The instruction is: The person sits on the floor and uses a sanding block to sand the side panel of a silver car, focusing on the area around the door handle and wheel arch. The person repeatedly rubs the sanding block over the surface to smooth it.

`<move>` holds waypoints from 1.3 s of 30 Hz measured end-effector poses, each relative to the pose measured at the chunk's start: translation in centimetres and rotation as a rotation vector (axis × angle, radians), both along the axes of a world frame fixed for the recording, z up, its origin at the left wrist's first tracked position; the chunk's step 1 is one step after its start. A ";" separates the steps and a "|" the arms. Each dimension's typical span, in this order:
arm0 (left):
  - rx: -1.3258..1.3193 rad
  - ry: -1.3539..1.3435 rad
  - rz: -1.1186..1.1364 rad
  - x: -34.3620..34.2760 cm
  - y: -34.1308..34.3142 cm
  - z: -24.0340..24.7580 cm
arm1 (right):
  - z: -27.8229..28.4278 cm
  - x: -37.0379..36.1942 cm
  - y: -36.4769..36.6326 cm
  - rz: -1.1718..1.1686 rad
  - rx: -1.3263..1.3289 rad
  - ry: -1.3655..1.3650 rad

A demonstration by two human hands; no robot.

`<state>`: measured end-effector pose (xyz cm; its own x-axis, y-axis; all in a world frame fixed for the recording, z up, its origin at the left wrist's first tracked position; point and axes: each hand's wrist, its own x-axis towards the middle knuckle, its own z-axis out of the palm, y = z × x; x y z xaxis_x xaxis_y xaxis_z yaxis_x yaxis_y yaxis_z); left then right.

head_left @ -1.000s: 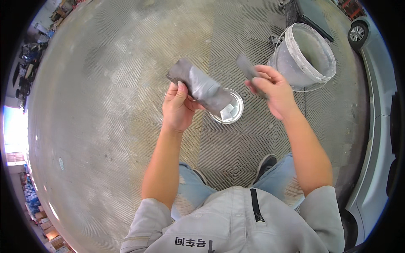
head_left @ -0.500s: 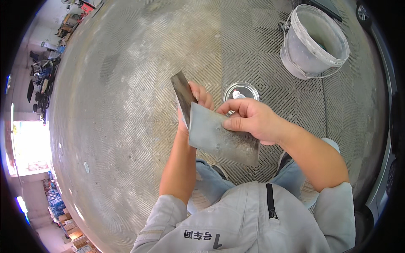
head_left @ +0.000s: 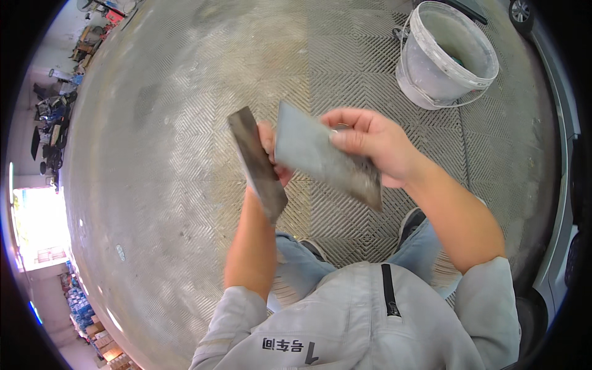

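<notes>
My left hand [head_left: 269,151] is closed on a dark, flat putty scraper [head_left: 258,161], held up at a slant with its edge toward me. In my right hand [head_left: 376,145], the thumb and fingers pinch a wider grey putty scraper [head_left: 317,148], its face smeared and darker along the lower right part. The two blades are close to each other, with a narrow gap showing between them. Motion blurs both blades a little. The round tin seen earlier is hidden now behind my right hand and its scraper.
A whitish plastic bucket [head_left: 425,77] with a wire handle stands at the far right on the ribbed floor tiles [head_left: 345,68]. A car [head_left: 549,123] stands along the right edge. Cardboard boxes [head_left: 95,330] and other goods line the left wall.
My right hand has lifted its scraper up and away from the left one. The left scraper has turned so more of its dark face shows. The round tin has become hidden.
</notes>
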<state>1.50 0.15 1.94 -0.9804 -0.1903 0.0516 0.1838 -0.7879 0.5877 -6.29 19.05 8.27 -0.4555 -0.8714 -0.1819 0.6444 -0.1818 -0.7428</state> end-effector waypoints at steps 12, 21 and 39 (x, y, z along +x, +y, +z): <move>-0.066 0.161 -0.159 -0.1 -1.5 -2.0 | -0.7 2.7 -0.9 0.128 0.076 0.120; -0.223 -0.154 0.136 -0.9 -0.5 -0.5 | 0.5 -3.1 2.1 -0.198 0.062 0.101; -0.189 -0.157 0.266 -1.0 -1.5 0.2 | -0.2 -3.9 2.3 -0.362 0.181 0.206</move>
